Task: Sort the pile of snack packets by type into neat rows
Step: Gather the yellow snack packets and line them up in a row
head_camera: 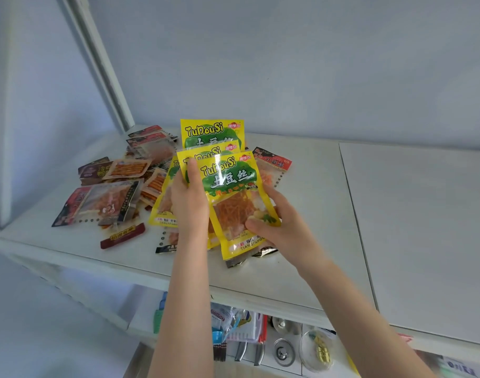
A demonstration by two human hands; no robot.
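I hold a fan of yellow-green TuDouSi packets (228, 184) above the white tabletop (315, 214). My left hand (188, 205) grips the stack from the left, thumb on the front. My right hand (277, 225) grips the front packet at its lower right, thumb on its clear window. Another yellow packet (162, 205) lies under my left hand. A red-topped clear packet (274, 165) lies behind the fan. To the left sits a loose pile of mixed packets (124, 181), brown, red and clear. A dark red strip packet (123, 236) lies near the front.
The tabletop meets a second white slab (424, 227) on the right, bare of packets. A wall stands behind and a white post (105, 72) leans at the back left. Below the front edge, a shelf (260, 342) holds metal utensils, lids and small containers.
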